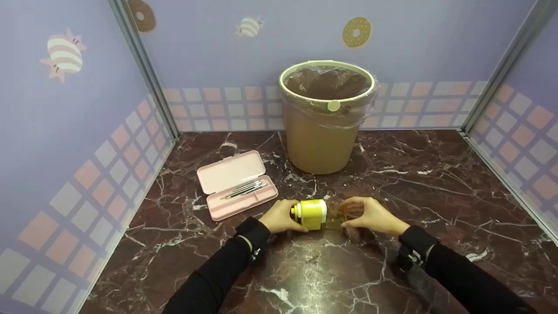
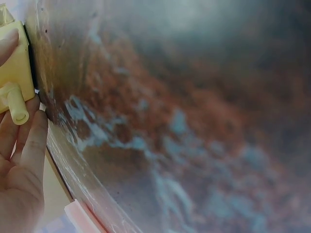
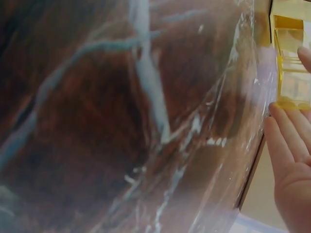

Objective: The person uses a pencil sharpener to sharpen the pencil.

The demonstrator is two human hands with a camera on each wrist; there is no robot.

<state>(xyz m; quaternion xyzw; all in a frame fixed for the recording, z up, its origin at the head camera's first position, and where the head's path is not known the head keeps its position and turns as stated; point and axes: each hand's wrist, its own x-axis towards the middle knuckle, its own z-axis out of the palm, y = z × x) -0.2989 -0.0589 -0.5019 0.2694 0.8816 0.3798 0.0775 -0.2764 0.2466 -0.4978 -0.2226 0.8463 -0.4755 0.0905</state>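
Observation:
A yellow pencil sharpener with a white edge lies on its side on the dark marbled tabletop. My left hand grips its left end, thumb on the near side. The left wrist view shows the yellow sharpener body with a knob-like crank handle sticking out. To its right, my right hand pinches a see-through yellow shavings drawer between thumb and fingers. In the right wrist view the clear drawer shows beside the fingers. Whether the drawer still touches the sharpener body I cannot tell.
An open pink pencil case holding several pencils lies behind my left hand. A tan trash bin with a clear liner stands at the back. Patterned panels close off the back and both sides.

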